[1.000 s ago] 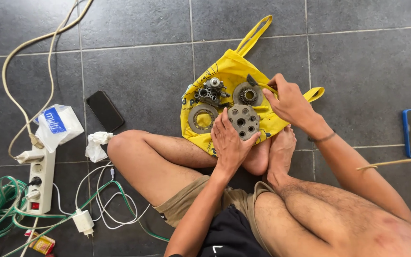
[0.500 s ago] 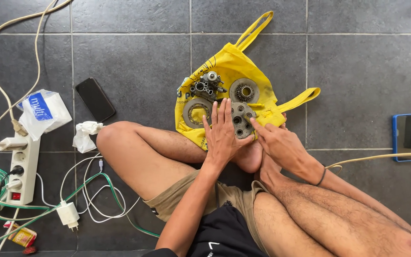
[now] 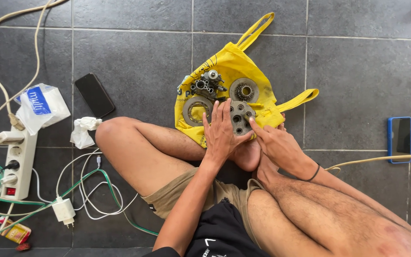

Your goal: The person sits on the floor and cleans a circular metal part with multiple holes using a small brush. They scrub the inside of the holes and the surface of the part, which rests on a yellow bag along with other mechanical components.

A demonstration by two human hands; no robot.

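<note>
- A round metal plate with holes [image 3: 240,117] is gripped between both hands over the yellow bag [image 3: 224,66], which is spread flat on the grey tile floor [image 3: 134,57].
- The left hand [image 3: 222,133] is laid flat with fingers extended, its fingertips pressed on the plate's left part; nothing is enclosed in it.
- The right hand [image 3: 277,145] is set just to the right of the plate, with its index finger pushed against the plate's lower right edge; whether its other fingers are curled under the plate cannot be told.
- Just beyond the left fingertips a flat metal ring [image 3: 197,110] is seen, and further out a small assembly of gears [image 3: 208,83]; beyond the right hand a toothed disc [image 3: 243,91] is lying.
- The plate is judged to be held only by light finger pressure, so a slip could be caused by greasy metal, and the bare foot [image 3: 248,154] just below could be struck.
- The loose parts near the fingertips could be knocked off the bag by a sideways push.
</note>
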